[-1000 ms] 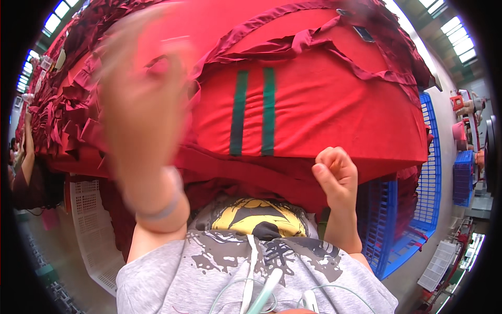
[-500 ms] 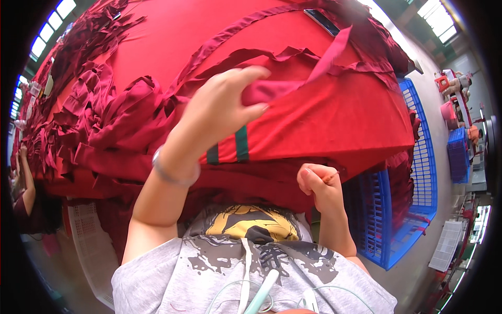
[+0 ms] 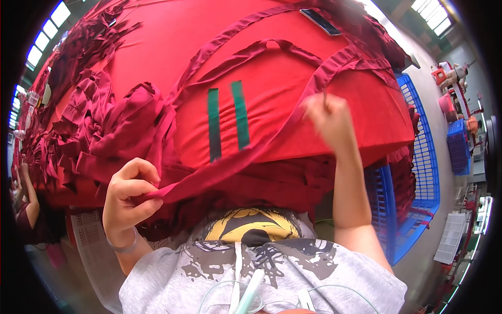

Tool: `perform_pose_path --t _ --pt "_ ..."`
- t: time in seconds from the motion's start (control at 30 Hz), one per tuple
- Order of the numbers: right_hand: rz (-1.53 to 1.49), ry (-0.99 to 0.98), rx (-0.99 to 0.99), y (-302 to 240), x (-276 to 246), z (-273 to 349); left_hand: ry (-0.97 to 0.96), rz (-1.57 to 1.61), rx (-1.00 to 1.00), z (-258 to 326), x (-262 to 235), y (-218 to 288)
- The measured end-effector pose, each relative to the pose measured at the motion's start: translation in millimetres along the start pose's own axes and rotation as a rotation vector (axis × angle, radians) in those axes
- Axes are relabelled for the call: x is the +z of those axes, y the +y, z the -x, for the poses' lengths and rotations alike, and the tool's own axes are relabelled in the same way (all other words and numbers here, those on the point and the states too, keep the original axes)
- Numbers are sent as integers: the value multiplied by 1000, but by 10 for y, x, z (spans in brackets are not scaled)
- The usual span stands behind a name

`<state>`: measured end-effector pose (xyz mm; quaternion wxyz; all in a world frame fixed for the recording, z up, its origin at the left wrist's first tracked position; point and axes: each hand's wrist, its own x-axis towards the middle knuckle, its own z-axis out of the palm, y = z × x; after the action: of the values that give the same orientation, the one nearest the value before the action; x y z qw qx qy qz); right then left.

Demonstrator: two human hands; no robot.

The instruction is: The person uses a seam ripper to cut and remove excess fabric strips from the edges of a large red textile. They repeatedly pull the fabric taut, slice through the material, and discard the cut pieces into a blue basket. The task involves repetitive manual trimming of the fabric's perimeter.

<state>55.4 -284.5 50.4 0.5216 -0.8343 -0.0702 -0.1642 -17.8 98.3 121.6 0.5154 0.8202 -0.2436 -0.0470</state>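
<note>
One blue crate (image 3: 388,220) of cloth (image 3: 404,188), left hand (image 3: 129,196) pinching strip (image 3: 222,172), right hand (image 3: 333,121) grip unclear

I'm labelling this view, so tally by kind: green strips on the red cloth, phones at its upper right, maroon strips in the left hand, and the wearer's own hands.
Green strips: 2
Phone: 1
Maroon strip: 1
Wearer's left hand and right hand: 2
Total: 6
</note>
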Motion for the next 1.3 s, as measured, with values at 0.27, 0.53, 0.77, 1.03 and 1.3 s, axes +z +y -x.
perform_pose_path --t 0.27,0.53,0.77,1.03,1.3 --pt "1057 -4 468 480 -245 -1186 -29 75 202 -83 105 -80" --pt "-821 223 500 1339 -1450 -1031 280 -19 -232 -134 256 -124" --pt "-1220 568 304 1103 -2482 -339 279 -365 63 -366 508 -290" --pt "-1098 608 315 1519 -3519 211 556 -548 87 -484 695 -413" --pt "-1200 345 362 1923 -4004 478 210 -21 -114 -468 514 -299"
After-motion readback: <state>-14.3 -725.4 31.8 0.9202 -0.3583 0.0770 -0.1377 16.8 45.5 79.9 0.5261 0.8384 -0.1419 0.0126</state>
